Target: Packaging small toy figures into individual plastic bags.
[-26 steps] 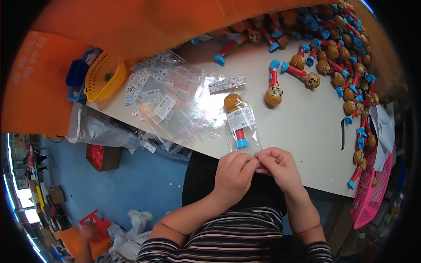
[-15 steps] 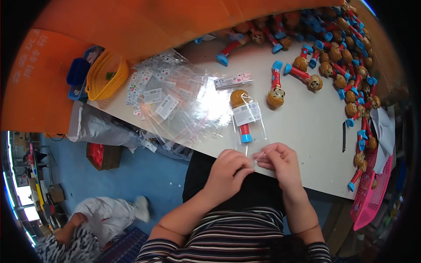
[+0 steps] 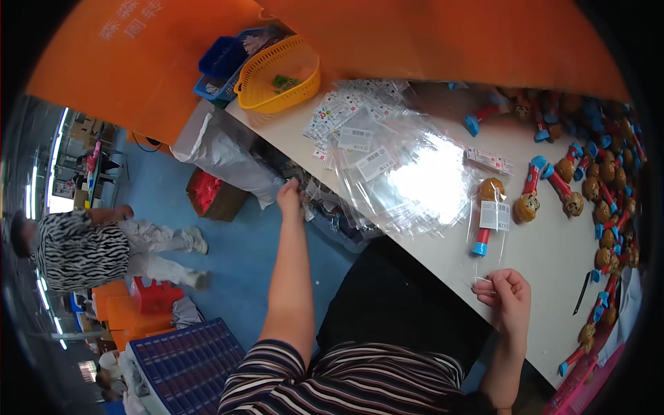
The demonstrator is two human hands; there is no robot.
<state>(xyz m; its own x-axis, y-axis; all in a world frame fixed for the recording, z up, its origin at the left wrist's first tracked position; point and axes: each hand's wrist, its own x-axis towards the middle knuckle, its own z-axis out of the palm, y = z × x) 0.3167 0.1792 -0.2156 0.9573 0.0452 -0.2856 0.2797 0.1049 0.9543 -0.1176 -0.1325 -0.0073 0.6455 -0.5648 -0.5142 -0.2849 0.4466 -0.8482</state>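
A clear plastic bag (image 3: 495, 257) lies on the table near its front edge, holding a figurine (image 3: 491, 188) with a brown head, red body and blue base. A white label (image 3: 494, 215) covers its middle. At the bag's near end, my right hand (image 3: 506, 296) pinches the plastic between thumb and fingers. My left arm stretches out past the table's left edge. There my left hand (image 3: 290, 198) is closed, over a bin of packaged things (image 3: 332, 220) beside the table; whatever its fingers hold is too small to make out.
Empty clear bags (image 3: 373, 194) are piled left of the bagged figurine. Many loose figurines (image 3: 609, 187) heap up at the right. A yellow basket (image 3: 277, 76) sits at the table's far left corner. Orange board (image 3: 443, 41) walls the back. A person (image 3: 83, 242) stands on the floor at left.
My left hand has let go of the bag and swung left beyond the table's edge. My right hand still holds the bag. The whole view has turned toward the left.
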